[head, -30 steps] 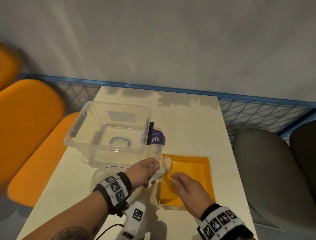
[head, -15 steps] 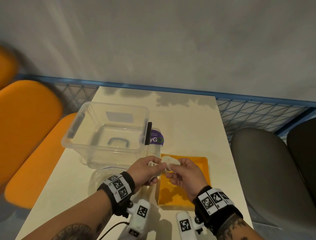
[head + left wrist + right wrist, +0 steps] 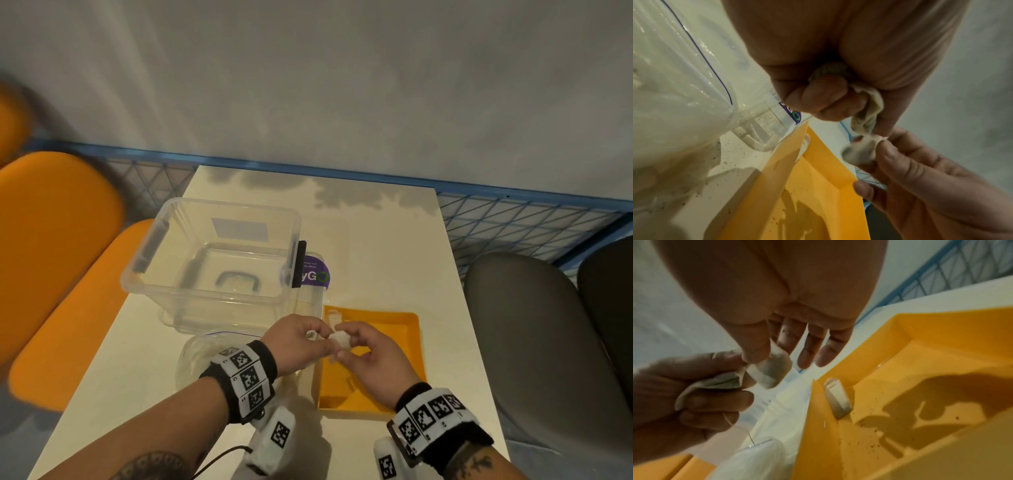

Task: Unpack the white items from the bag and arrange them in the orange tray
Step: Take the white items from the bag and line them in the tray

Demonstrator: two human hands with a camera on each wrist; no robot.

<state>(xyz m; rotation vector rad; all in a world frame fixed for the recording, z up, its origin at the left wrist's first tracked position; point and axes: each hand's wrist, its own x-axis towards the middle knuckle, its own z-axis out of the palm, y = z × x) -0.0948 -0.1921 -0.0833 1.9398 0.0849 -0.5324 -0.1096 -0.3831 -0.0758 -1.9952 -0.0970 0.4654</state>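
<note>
the left hand (image 3: 297,342) has its fingers curled around a small bunch of white paper tea bags (image 3: 867,113), held just above the near left edge of the shallow orange plastic tray (image 3: 404,370), probably so each bag can be peeled off without reaching back into the bag. the right hand (image 3: 371,359) pinches one white tea bag (image 3: 772,368) between thumb and forefinger, its other fingers loosely spread, and it touches the bunch in the left hand, so this looks like the moment of separating one from the rest. one more white tea bag (image 3: 837,400) already lies in the tray's far left corner against the wall, which suggests a row is being started there. the clear plastic zip bag (image 3: 205,356) rests on the table (image 3: 376,246) just left of the tray, under the left wrist. a clear plastic storage box (image 3: 212,253) stands further back on the pale table. orange seats (image 3: 58,240) are at the left, grey seats (image 3: 534,342) at the right, and a blue wire fence (image 3: 513,222) and grey wall lie beyond.
</note>
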